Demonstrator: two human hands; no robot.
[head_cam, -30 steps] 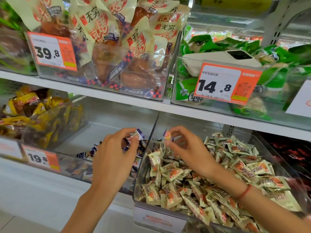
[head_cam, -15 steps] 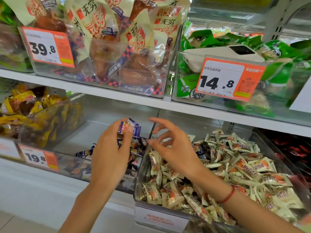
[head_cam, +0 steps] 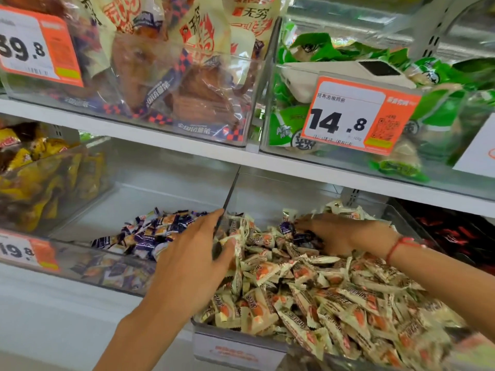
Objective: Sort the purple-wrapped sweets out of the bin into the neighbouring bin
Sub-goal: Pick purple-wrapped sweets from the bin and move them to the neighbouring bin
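Gone from the left hand (head_cam: 187, 266) is the purple sweet it held up half a second ago; fingers now straight and spread wide, empty, laid across the clear divider (head_cam: 226, 207) between the two bins, thumb on the cream sweets (head_cam: 308, 285), probably to steady the wall or wait for the next pass. Moved too: the right hand (head_cam: 340, 234), dropped from mid-air into the pile at two o'clock from the left, fingers curled down among the wrappers. Looks to be closing on dark purple sweets (head_cam: 297, 235) at its fingertips, with one purple wrapper (head_cam: 285, 227) standing just beside the forefinger; cannot tell whether anything is actually pinched yet, since the fingertips are buried. Red string (head_cam: 396, 246) round that wrist.

Outward at nine o'clock from the left hand: the neighbouring bin (head_cam: 80, 258), holding a loose heap of sorted purple sweets (head_cam: 150, 234) near its front. Right bin (head_cam: 235, 341) heaped with cream wrappers, so strays likely hide underneath and need digging. Further at ten o'clock, yellow packets (head_cam: 34, 167); at twelve, bagged snacks (head_cam: 171, 76); at one, green packs (head_cam: 442, 76) behind an orange price tag (head_cam: 356, 116).
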